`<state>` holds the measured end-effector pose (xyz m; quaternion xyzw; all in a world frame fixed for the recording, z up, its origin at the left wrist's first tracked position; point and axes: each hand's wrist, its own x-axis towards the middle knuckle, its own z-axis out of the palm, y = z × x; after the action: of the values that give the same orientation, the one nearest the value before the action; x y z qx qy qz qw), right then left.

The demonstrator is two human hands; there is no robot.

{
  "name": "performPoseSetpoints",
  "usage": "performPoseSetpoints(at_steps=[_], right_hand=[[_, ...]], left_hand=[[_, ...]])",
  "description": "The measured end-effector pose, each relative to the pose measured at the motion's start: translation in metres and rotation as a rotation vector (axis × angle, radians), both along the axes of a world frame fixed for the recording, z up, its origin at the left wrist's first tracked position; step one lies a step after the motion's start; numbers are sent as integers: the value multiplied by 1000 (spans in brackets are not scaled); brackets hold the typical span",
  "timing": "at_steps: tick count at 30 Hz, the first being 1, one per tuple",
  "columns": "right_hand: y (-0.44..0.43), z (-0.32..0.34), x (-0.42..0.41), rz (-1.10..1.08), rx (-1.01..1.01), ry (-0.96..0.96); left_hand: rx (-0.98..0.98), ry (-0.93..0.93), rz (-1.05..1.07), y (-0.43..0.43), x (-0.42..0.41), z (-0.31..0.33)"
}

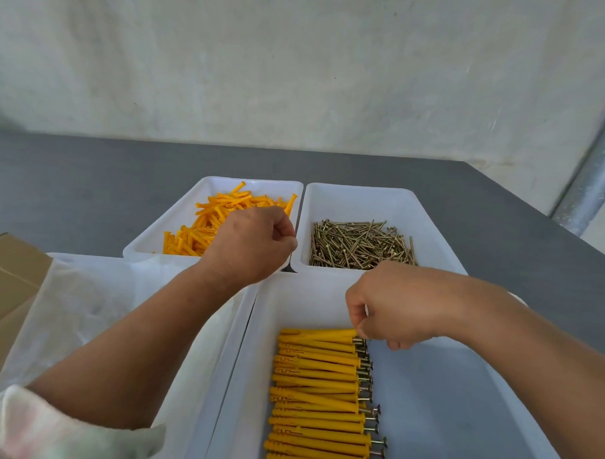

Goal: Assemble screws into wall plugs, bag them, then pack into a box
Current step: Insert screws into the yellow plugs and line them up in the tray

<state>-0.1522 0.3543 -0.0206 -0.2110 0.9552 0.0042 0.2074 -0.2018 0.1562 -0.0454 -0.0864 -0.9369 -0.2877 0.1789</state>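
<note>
Right fingers (358, 322) pinch the topmost assembled plug (319, 333).

Bright, soft, even light, source hard to tell. Pale, washed-out on the far wall (299, 74). Faint bluish shade inside the near right tray (476, 424), below the right hand (404, 305). Sharp on the screws (360, 245) and assembled plugs (318, 384); blurred on the near left sleeve (47, 426). Wide-angle bending at the right edge, metal pole (590, 184) slanting.
</note>
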Motion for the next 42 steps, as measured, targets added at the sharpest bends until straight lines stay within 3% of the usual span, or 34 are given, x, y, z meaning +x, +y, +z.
performPoseSetpoints(at_steps=[4, 11, 14, 19, 23, 33, 42], right_hand=[[-5, -8, -1, 67, 88, -2], [-7, -20, -5, 39, 21, -40], [-4, -16, -7, 48, -12, 43], [0, -9, -22, -49, -370, 401], [1, -16, -44, -244, -532, 507], [-23, -36, -95, -342, -222, 209], [-28, -57, -131, -430, -42, 217]], left_hand=[[-66, 12, 44, -5, -4, -6], [-192, 28, 109, -13, -11, -15], [-242, 59, 113, -13, -12, -18], [-283, 66, 126, -16, -14, -21], [-263, 28, 155, -19, -16, -24], [-291, -170, 229, -22, -24, -29], [-398, -463, 257, -20, -46, -16]])
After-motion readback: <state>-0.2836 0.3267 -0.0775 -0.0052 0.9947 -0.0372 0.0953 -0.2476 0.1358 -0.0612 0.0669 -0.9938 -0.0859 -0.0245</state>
